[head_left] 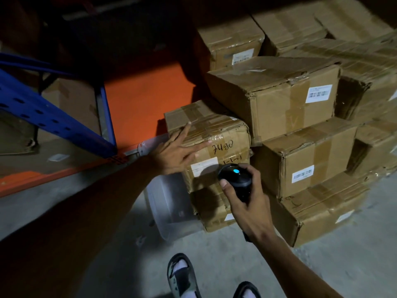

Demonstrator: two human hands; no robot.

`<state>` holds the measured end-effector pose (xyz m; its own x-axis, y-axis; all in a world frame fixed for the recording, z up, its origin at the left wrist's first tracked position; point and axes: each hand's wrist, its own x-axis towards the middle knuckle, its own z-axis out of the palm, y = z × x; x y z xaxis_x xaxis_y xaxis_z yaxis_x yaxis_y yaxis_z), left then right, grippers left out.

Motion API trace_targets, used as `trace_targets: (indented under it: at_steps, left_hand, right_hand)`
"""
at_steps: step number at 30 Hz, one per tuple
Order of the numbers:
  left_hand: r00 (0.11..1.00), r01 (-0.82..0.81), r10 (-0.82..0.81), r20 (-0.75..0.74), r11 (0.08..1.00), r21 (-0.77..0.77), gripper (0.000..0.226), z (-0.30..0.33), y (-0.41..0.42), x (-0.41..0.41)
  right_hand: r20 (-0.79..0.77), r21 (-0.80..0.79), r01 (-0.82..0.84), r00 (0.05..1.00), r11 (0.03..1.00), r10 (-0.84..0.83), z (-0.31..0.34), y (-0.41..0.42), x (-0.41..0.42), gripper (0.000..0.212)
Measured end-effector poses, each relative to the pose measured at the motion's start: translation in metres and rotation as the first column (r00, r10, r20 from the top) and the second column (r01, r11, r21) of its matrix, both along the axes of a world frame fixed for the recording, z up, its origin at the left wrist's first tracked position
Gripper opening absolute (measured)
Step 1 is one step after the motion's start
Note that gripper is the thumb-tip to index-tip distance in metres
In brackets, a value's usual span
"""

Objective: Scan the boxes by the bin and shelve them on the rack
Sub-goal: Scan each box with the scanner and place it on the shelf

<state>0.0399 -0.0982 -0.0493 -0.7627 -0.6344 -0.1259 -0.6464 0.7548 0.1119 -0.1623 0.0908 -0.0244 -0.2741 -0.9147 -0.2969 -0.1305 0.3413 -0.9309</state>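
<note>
While the blue and orange rack point(64, 125) waits at our left, we face the stacked boxes point(300, 134) on the floor beside the clear plastic bin point(169, 209). Our left hand point(174, 153) lies flat with fingers spread on the top box point(206, 134), likely steadying it. Our right hand point(242, 196) grips the black scanner point(235, 179), aimed at that box's white label point(204, 168) so its code reads. Handwriting above looks like "7480", though we cannot be sure.
</note>
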Motion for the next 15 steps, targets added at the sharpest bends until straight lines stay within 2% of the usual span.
trace_targets:
  at_steps: [3,5,11,15]
  left_hand:
    - [0.992,-0.066,0.037,0.119,0.965,0.255,0.088,-0.006,0.001,0.001]
    - [0.988,-0.075,0.024,0.155,0.940,0.333,0.100,-0.010,0.003,0.002]
    - [0.994,-0.036,-0.003,0.109,0.937,0.349,0.098,-0.013,0.009,0.001]
    - [0.992,-0.053,0.006,0.124,0.925,0.375,0.097,-0.009,0.007,0.000]
  right_hand:
    - [-0.029,-0.010,-0.037,0.999,0.999,0.037,-0.010,0.004,0.001,0.066]
    - [-0.052,-0.005,-0.046,0.998,0.999,0.045,-0.017,0.008,0.001,0.068]
    - [-0.121,-0.031,-0.115,0.987,0.993,0.110,-0.021,0.011,0.004,0.064]
    - [-0.090,-0.025,-0.136,0.987,0.990,0.133,-0.025,0.013,0.012,0.065]
